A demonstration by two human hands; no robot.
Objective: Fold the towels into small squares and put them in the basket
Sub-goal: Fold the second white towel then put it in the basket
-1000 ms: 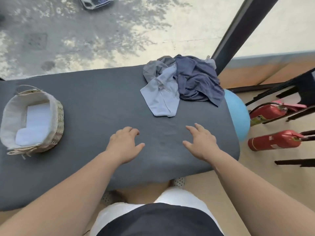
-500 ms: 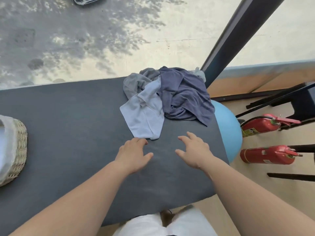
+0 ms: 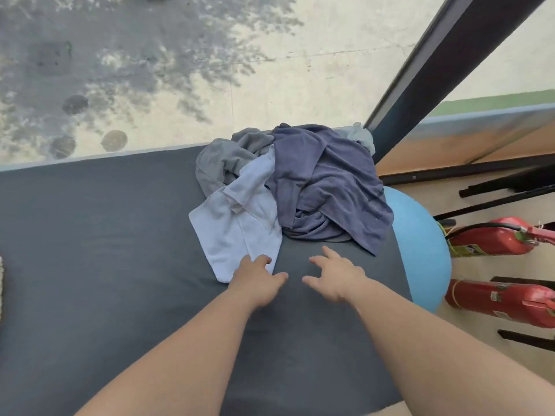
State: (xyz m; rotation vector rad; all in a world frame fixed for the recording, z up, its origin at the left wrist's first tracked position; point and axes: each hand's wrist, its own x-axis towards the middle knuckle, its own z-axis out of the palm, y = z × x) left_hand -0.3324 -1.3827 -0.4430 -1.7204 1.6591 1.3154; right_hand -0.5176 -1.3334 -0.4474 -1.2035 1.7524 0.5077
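Observation:
A heap of unfolded towels lies at the far right of the dark grey table (image 3: 105,265): a pale lavender towel (image 3: 237,232) in front, a dark blue towel (image 3: 327,187) on the right, a grey towel (image 3: 222,157) behind. My left hand (image 3: 255,277) rests with its fingertips on the near corner of the pale towel, fingers apart. My right hand (image 3: 336,277) hovers open over bare table just right of it, below the dark blue towel. Only a sliver of the woven basket (image 3: 1,283) shows at the left edge.
A light blue ball (image 3: 420,250) sits against the table's right end. Two red fire extinguishers (image 3: 495,238) (image 3: 504,301) lie on the floor beyond it, among dark metal bars. A dark window post (image 3: 435,70) rises behind the towels.
Both hands have reached forward to the towel heap, and the left fingertips now touch the pale towel. The view has swung right, so the basket has nearly left the frame.

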